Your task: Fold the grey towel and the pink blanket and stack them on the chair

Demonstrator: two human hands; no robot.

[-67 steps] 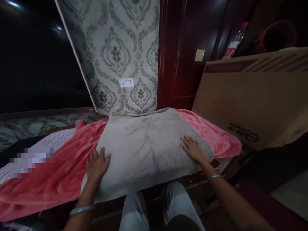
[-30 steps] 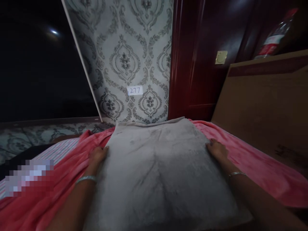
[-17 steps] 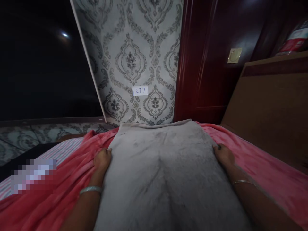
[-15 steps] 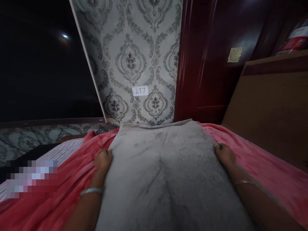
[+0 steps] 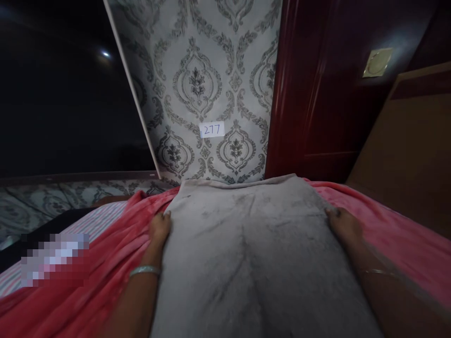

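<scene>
A wide grey piece of soft, fuzzy cloth [image 5: 246,244] lies stretched out in front of me, lightly creased down its middle. Whether it is a garment or a towel, I cannot tell. At its left edge my left hand [image 5: 160,229] is closed, thumb on top, gripping the border. My right hand [image 5: 346,227] pinches the opposite edge at about the same height. The cloth's far edge sags slightly between its two corners. Beneath it spreads a red plush blanket [image 5: 120,253], showing on both sides.
Patterned wallpaper with a paper label [image 5: 212,129] reading 277 rises behind the cloth. A large dark screen [image 5: 70,94] stands at left. On the right are a dark red wooden panel [image 5: 299,94] and a brown cardboard box [image 5: 412,155]. A striped sheet [image 5: 102,218] shows at left.
The whole view has shifted, so the wall, cloth and both hands appear farther right. Both hands keep hold of the cloth's side edges, and the cloth's shape is nearly the same.
</scene>
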